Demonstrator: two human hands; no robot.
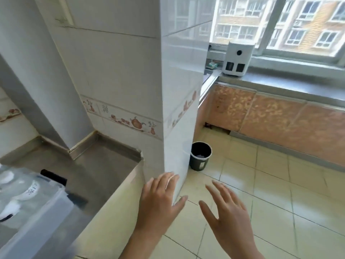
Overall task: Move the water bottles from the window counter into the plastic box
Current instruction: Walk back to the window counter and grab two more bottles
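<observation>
- Both our hands are empty. Our left hand and our right hand hang in the air over the floor tiles, with each grip spread wide and pinching nothing.
- The plastic box sits on the steel tabletop at the lower left. We can see bottle shapes through its clear wall, but they are blurry.
- The window tabletop is far off at the upper right. We see only a white machine on it, and no bottles on the part that shows.
- We think we are between trips, or almost done.
- Next we need to walk past the tiled pillar and look along the window for more bottles.
</observation>
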